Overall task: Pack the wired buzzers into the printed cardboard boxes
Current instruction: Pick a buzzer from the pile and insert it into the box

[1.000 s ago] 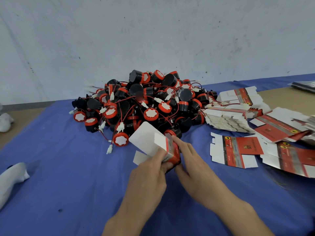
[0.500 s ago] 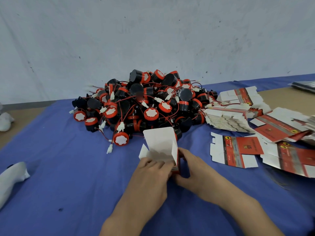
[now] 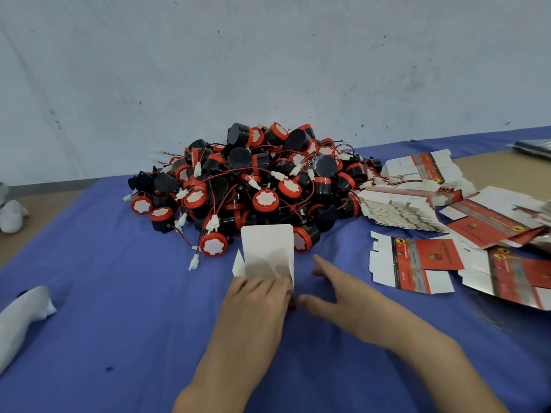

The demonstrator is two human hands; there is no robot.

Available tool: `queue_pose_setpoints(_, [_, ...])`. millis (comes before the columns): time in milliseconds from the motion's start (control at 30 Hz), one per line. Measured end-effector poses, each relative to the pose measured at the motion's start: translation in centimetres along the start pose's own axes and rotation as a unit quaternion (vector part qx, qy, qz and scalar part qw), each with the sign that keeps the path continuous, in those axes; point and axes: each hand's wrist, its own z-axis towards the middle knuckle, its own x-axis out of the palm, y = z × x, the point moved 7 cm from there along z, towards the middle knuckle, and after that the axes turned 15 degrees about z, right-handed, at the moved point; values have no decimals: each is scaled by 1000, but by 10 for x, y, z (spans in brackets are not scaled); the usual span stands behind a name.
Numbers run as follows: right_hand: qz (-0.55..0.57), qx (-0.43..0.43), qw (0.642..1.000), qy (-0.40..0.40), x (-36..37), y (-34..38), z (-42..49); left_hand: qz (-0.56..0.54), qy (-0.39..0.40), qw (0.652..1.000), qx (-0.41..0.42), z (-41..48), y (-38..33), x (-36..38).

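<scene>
**Open box stands at the foot of the buzzer pile**

The left hand (image 3: 253, 302) grips a printed cardboard box (image 3: 267, 248) from the near side, fingers curled over its front wall. The box stands on the blue cloth (image 3: 119, 293) with its white lid flap raised and a small side flap sticking out to the left; only a sliver of red print shows at its right edge. Nothing can be seen inside it from this angle.

The right hand (image 3: 340, 296) is just beside the box, low over the cloth, with fingers straight and spread. It holds nothing. The thumb points at the box's red edge and the forefinger reaches toward the pile; whether the palm touches the cloth cannot be told.

Behind the box lies the pile of wired buzzers (image 3: 262, 180), black bodies with red caps, red wires and white plugs. One red-capped buzzer (image 3: 304, 238) sits right against the raised flap.

To the right lie unfolded boxes: a single flat box blank (image 3: 417, 268) near the hand, and a stack of blanks (image 3: 399, 207) beyond it.
</scene>
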Motion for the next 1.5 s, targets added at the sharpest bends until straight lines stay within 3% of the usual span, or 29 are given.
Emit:
queue_pose_setpoints(100, [34,-12,998,-44,-14,0,7,10,-39,999,-13,1,2,-7])
queue_pose_setpoints(233, [-29,-42,992,-112,-26,8,23,-2,-28,999,-39,1,6,-14])
queue_pose_setpoints(500, [-49,-76,983,-159,-26,14,59,-90,-87,988,-95,-6,28,-26])
queue_pose_setpoints(833, [-39,-89,967,-234,-19,18,75,-113,-79,983,-122,-12,40,-23])
queue_pose_setpoints(1267, [36,-197,943,-265,-54,42,9,-147,-133,973,-121,-10,32,-33])
queue_pose_setpoints(1500, [-24,-252,930,-266,-46,52,-25,-160,-162,966,-119,-8,14,-35])
